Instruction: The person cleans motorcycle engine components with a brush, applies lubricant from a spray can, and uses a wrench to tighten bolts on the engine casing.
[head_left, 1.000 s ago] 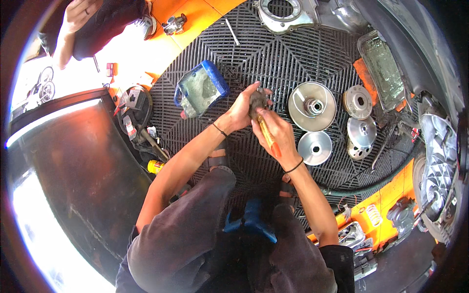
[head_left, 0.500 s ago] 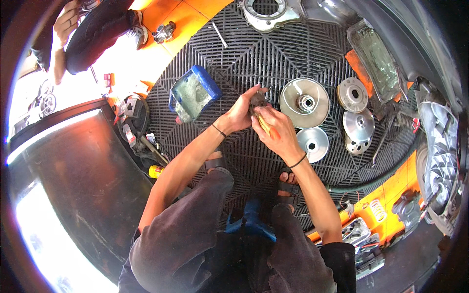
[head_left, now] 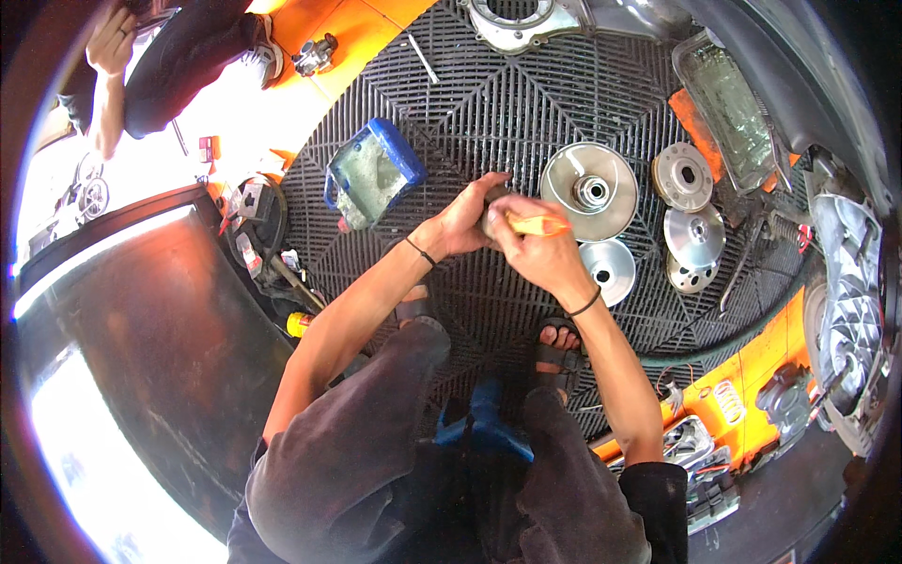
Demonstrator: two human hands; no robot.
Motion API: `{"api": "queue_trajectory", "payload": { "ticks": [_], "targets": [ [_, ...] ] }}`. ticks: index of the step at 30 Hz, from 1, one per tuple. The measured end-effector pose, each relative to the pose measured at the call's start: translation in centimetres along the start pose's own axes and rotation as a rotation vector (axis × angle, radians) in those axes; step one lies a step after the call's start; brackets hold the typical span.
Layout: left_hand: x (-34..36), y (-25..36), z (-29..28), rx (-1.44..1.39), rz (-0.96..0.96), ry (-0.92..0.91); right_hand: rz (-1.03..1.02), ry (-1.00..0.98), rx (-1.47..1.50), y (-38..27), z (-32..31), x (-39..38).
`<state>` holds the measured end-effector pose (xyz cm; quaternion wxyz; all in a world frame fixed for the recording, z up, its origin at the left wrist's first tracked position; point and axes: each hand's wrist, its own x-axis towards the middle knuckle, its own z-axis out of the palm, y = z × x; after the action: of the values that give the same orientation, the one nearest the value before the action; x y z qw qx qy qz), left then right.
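Above the mat, my left hand (head_left: 458, 224) is curled around a small dark, brownish-grey part (head_left: 495, 195), mostly covered by fingers. My right hand (head_left: 543, 261) presses against that part and grips a yellow-orange handle (head_left: 540, 225) pointing right; the tool's working end is hidden. Just right of my hands, a large metal pulley disc (head_left: 561, 176) with a raised hub lies on the mat. A smaller shiny disc (head_left: 617, 271) lies nearer me, partly behind my right hand. To the left stands a cut-open blue jug (head_left: 406, 155) with greyish contents.
On the black grid mat (head_left: 489, 113) lie more round metal parts (head_left: 681, 177) and a metal casing (head_left: 512, 28). A grimy metal tray (head_left: 728, 113) is at far right. A dark glossy panel (head_left: 141, 348) fills the left. Another person's hand (head_left: 111, 47) shows at top left.
My right hand has turned, so the yellow-orange handle now points right instead of down toward me. Both hands stay together around the dark part.
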<state>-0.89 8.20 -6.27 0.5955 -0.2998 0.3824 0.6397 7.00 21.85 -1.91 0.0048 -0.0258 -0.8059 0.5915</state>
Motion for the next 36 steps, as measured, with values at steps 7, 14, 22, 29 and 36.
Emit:
{"api": "queue_trajectory", "payload": {
  "ticks": [7, 14, 22, 29, 36],
  "targets": [
    [0.3, 0.3, 0.1, 0.144, 0.148, -0.036, 0.009, 0.072, -0.06, 0.0, -0.8, 0.4],
    [0.5, 0.6, -1.3, 0.298, 0.15, -0.07, 0.055, 0.115, 0.041, 0.3, 0.1, 0.7],
    [-0.2, 0.9, -1.4, 0.261, 0.146, -0.127, -0.027, 0.154, -0.015, -1.2, -0.7, 0.2],
    [0.2, 0.9, -0.9, 0.25, 0.124, -0.205, -0.118, 0.144, -0.056, -0.4, -0.4, 0.7],
    [-0.3, 0.5, -1.4, 0.19, -0.061, -0.016, -0.162, 0.099, -0.135, 0.5, -0.4, 1.2]
  ]
}}
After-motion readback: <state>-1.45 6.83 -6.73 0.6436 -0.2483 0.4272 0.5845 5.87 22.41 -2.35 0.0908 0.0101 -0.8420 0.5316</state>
